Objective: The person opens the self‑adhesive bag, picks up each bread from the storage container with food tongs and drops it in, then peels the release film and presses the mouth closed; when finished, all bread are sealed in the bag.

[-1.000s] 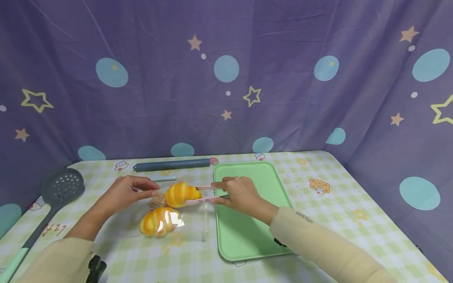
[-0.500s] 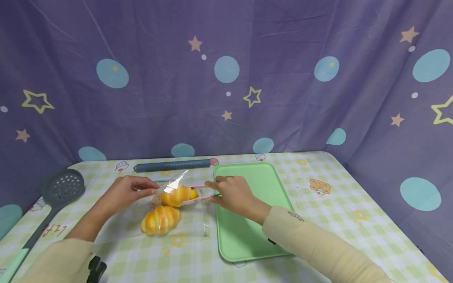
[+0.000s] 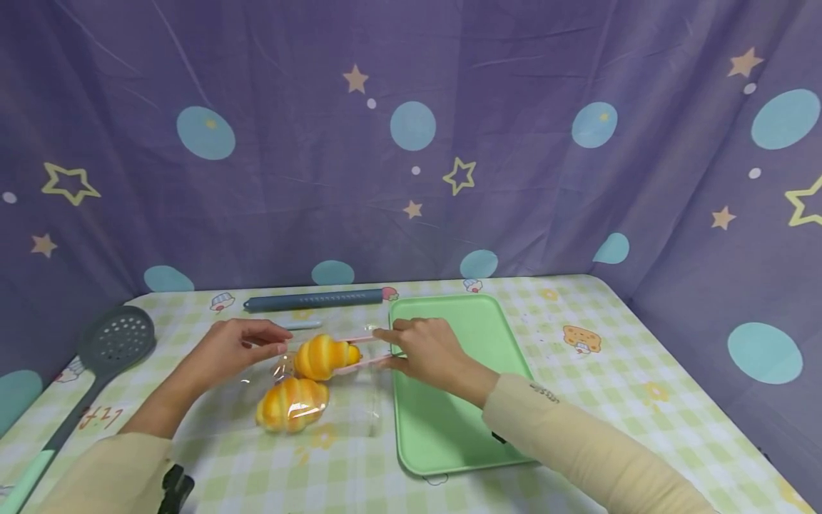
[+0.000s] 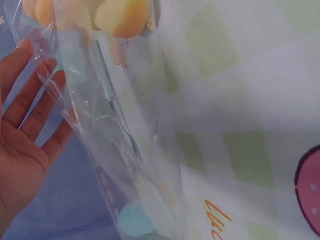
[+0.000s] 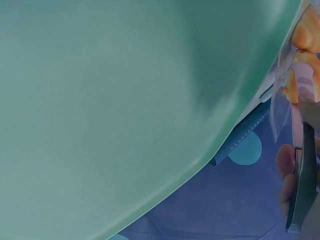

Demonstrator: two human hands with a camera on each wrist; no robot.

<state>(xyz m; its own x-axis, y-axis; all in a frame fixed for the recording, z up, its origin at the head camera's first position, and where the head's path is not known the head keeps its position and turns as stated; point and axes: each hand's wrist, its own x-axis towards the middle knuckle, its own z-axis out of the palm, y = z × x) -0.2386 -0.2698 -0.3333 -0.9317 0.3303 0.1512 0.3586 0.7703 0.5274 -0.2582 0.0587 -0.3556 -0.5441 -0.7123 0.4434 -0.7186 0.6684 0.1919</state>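
Observation:
My left hand (image 3: 234, 353) holds the film of a clear plastic bag (image 4: 100, 125) at its fingertips; the other fingers are spread against it. One croissant-shaped bread roll (image 3: 292, 405) lies inside the bag, under shiny film. A second bread roll (image 3: 321, 357) sits just behind it, between the tips of pink tongs (image 3: 366, 363). My right hand (image 3: 427, 351) grips these tongs from the right, over the tray's left edge. In the right wrist view the tongs' dark handle (image 5: 302, 185) shows within the curled fingers.
A green tray (image 3: 462, 428) lies right of the bag. A grey-blue bar-shaped tool (image 3: 315, 300) lies at the back, with a thin light-blue rod (image 3: 305, 325) before it. A slotted spatula (image 3: 118, 343) lies at the left edge. A purple curtain (image 3: 411, 228) hangs behind the table.
The tongs and the held roll have shifted slightly left, further over the bag. The bag's film rose over the rolls, then settled lower. The left hand has barely moved.

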